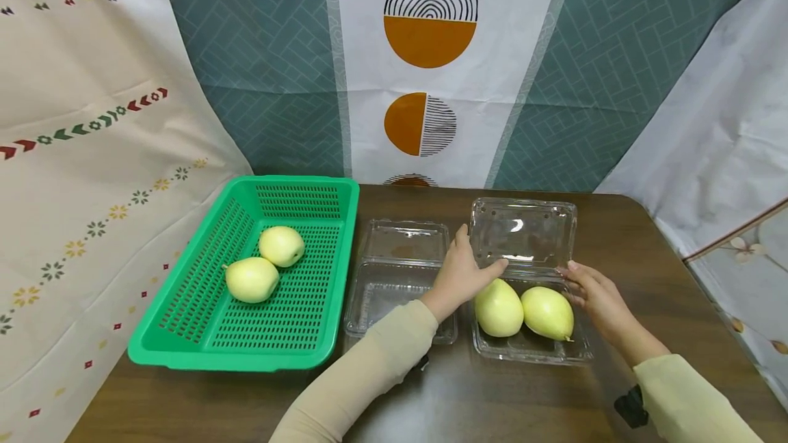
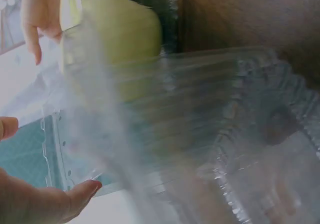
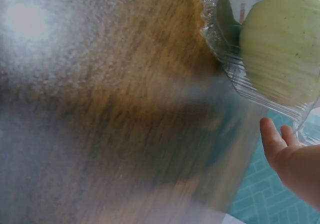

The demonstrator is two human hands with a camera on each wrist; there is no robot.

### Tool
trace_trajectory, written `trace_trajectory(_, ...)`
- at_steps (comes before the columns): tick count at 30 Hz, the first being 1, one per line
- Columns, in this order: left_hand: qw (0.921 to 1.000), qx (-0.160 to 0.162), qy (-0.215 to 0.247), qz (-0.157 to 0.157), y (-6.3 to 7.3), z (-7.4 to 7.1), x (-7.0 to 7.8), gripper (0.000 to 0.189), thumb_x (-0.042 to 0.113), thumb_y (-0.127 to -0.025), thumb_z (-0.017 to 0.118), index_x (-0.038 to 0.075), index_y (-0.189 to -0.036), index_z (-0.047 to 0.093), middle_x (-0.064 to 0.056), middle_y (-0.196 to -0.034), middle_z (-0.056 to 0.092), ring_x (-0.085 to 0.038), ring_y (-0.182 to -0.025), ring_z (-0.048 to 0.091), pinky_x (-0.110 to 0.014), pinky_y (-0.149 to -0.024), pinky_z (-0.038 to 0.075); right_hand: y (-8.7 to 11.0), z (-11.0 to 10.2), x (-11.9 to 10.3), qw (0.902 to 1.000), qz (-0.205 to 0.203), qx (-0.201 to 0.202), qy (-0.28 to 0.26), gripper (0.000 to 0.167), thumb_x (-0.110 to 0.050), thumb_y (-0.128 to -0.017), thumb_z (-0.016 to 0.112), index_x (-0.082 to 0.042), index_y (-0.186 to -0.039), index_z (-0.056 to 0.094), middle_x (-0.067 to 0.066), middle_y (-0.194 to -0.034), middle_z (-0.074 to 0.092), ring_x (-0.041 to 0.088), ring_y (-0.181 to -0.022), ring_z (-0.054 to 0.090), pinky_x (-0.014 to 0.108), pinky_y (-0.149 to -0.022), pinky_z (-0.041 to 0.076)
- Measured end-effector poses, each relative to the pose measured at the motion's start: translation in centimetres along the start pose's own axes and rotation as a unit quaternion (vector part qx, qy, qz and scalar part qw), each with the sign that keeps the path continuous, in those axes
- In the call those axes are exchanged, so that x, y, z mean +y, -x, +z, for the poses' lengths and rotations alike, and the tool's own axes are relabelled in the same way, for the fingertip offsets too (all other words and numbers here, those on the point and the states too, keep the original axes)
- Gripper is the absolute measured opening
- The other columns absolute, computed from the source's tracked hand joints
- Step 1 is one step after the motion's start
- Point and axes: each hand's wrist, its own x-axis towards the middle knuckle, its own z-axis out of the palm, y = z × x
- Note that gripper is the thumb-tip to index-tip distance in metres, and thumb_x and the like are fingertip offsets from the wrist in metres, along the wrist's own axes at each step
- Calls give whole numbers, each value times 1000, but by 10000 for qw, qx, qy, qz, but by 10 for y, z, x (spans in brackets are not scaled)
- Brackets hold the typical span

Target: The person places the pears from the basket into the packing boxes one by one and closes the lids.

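Two yellow-green pears (image 1: 498,307) (image 1: 547,313) lie side by side in a clear plastic clamshell box (image 1: 532,354) on the right. Its lid (image 1: 523,231) stands raised at the back. My left hand (image 1: 460,272) is at the lid's left side, thumb and fingers spread apart. At the box's right rear corner, by the hinge, is my right hand (image 1: 597,296), its fingertips at the edge with the fingers fairly straight. The right wrist view shows those fingers (image 3: 272,139) beside the box wall, near a pear (image 3: 282,44).
Left of the pear box sits a second clear clamshell box (image 1: 394,292), lid folded back, partly behind my left forearm. A green perforated basket (image 1: 246,359) on the left holds two more pears (image 1: 281,246) (image 1: 252,279). Patterned cloth (image 1: 425,122) hangs behind the wooden table (image 1: 468,402).
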Motion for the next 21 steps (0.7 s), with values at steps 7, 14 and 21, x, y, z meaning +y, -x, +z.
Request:
trace_trajectory(7, 9999, -34, 157, -2, 2, -5, 6, 92, 49, -87, 62, 2, -151, 16, -17, -149, 35, -29, -134, 40, -44, -106, 39, 0, -1, -6, 9998, -98, -77, 153, 81, -50, -101, 17, 17, -144, 4, 39, -147, 17, 33, -135, 33, 7, -82, 42)
trace_trajectory(14, 9996, 32, 241, 126, 3, -7, 8, 93, 53, -87, 60, 1, -150, 17, -17, -146, 39, -28, -130, 46, -43, -103, 42, 4, 1, -11, 10000, 30, 18, -90, 84, -54, -98, 7, 15, -145, 2, 38, -148, 11, 45, -138, 17, 12, -89, 40)
trace_trajectory(21, 9992, 52, 256, 315, 2, -13, 13, 84, 51, -89, 58, 3, -149, 24, -15, -144, 40, -28, -131, 43, -44, -105, 39, 7, -1, -20, 9993, -58, 172, -337, 87, -58, -97, 9, 13, -146, 3, 36, -151, 7, 48, -139, 10, 34, -114, 27)
